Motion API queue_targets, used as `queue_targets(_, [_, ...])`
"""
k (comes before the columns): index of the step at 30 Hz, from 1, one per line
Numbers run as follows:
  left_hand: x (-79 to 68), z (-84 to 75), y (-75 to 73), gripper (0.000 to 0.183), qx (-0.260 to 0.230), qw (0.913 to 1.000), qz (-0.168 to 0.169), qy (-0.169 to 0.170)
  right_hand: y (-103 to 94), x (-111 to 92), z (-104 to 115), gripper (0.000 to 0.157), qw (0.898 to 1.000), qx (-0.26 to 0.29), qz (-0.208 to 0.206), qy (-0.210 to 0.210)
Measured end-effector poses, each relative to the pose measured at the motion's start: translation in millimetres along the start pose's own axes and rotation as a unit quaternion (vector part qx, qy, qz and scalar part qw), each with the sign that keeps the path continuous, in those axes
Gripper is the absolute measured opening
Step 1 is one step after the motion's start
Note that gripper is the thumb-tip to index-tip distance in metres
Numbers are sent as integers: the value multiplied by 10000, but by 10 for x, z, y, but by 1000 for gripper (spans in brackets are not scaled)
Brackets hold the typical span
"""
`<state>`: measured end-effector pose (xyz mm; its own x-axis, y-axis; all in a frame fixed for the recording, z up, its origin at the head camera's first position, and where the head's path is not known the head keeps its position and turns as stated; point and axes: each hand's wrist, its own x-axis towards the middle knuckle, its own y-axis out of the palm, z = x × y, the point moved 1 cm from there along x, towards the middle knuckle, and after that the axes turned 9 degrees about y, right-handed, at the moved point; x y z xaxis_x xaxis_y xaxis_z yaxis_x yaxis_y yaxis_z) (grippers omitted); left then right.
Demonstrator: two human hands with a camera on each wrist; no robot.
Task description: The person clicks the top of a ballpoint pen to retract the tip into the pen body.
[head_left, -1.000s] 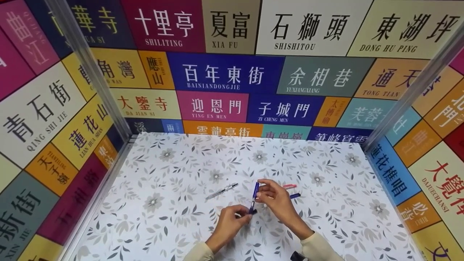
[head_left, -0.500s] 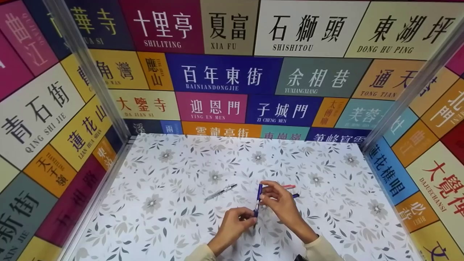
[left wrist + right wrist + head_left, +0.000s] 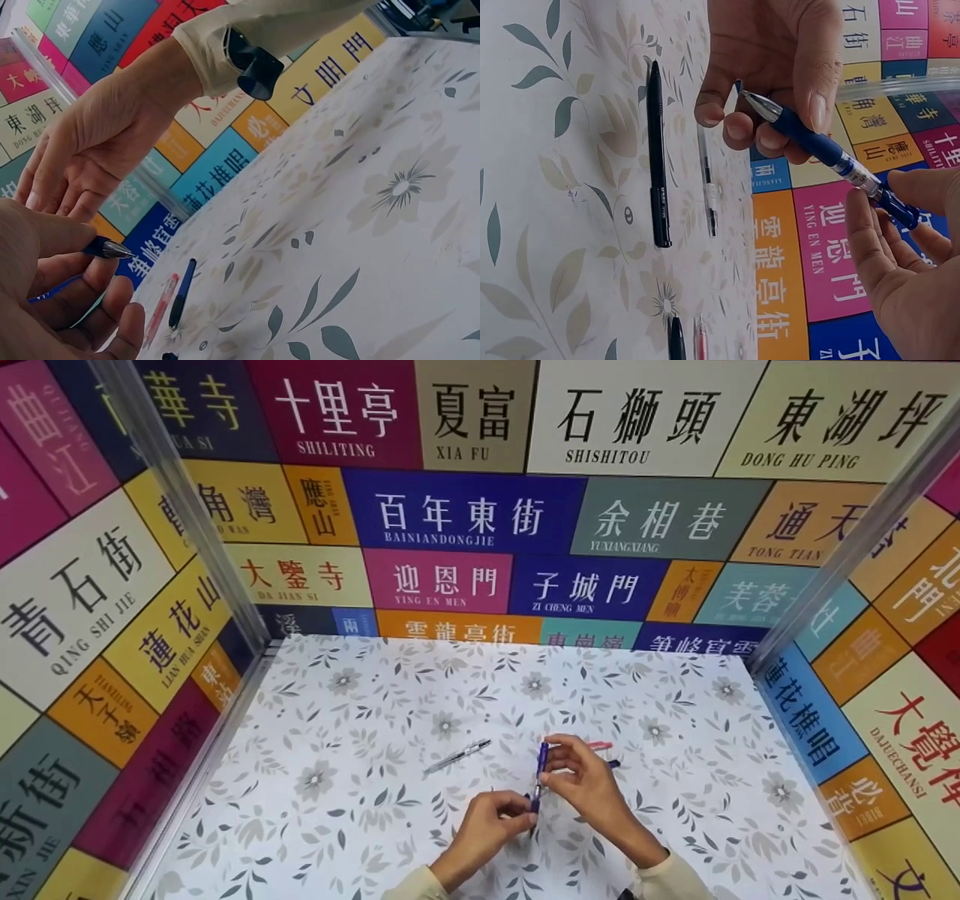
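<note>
A blue retractable pen [image 3: 541, 761] with a silver tip and a clear middle band is held between both hands above the table. My left hand [image 3: 487, 829] pinches its dark blue grip section near the tip, thumb on one side and fingers on the other. With thumb and fingertips, my right hand [image 3: 589, 787] grips the back end by the clip. In the right wrist view the silver pen tip [image 3: 761, 105] points toward the left hand's curled fingers. A black pen [image 3: 658, 157] lies on the table below; the hands mostly hide that spot in the head view.
A clear pen [image 3: 459, 756] lies left of the hands on the floral table cover [image 3: 360, 735]. Behind the right hand lie a pink pen [image 3: 161, 311] and a dark blue pen [image 3: 182, 294], side by side. Sign-printed walls [image 3: 465, 510] enclose the table's back and sides.
Both hands and the blue pen have shifted slightly right. The pen stands more upright than a second ago, and the left fingers have stayed near its lower end. The loose pens have not moved.
</note>
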<state>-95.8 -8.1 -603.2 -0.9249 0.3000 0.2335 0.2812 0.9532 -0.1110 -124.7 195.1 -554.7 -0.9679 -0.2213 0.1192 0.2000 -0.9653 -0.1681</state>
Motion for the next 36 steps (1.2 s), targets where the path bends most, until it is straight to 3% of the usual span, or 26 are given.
queue_targets(17, [-63, -59, 72, 15, -1232, 9908, 98, -552, -63, -95, 46, 60, 9993, -48, 373, 79])
queue_targets(36, [-87, -72, 125, 17, -1517, 9862, 229, -624, -94, -148, 52, 61, 9990, -28, 431, -86])
